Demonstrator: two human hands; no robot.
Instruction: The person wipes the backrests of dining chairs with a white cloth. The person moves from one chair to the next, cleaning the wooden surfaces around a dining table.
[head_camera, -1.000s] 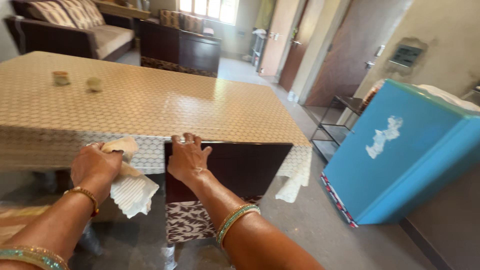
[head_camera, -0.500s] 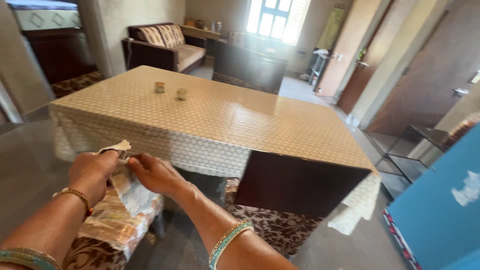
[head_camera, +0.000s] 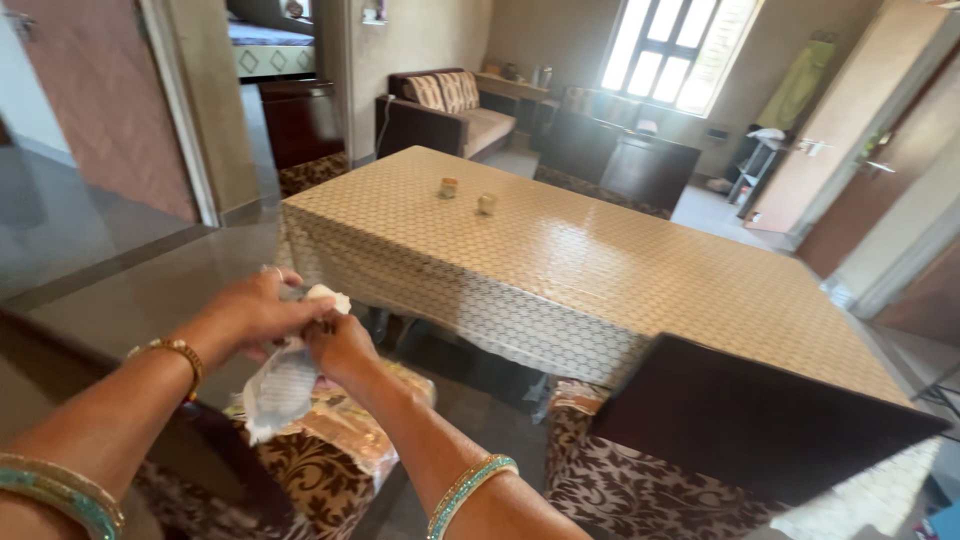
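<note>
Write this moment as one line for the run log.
left hand: holds white cloth | right hand: grips same cloth | below: patterned chair | table beyond

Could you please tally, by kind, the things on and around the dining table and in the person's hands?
Small cups on the patterned beige tablecloth: 2
Brown floral-cushioned dark wood chairs: 2
White ribbed cloth, held by left hand and right hand: 1
Total: 5

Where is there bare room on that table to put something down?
Most of the table is bare: the whole near half, from the two small cups to the dark chair back. Both hands are busy with a pale cloth over the patterned chair seats.
</note>
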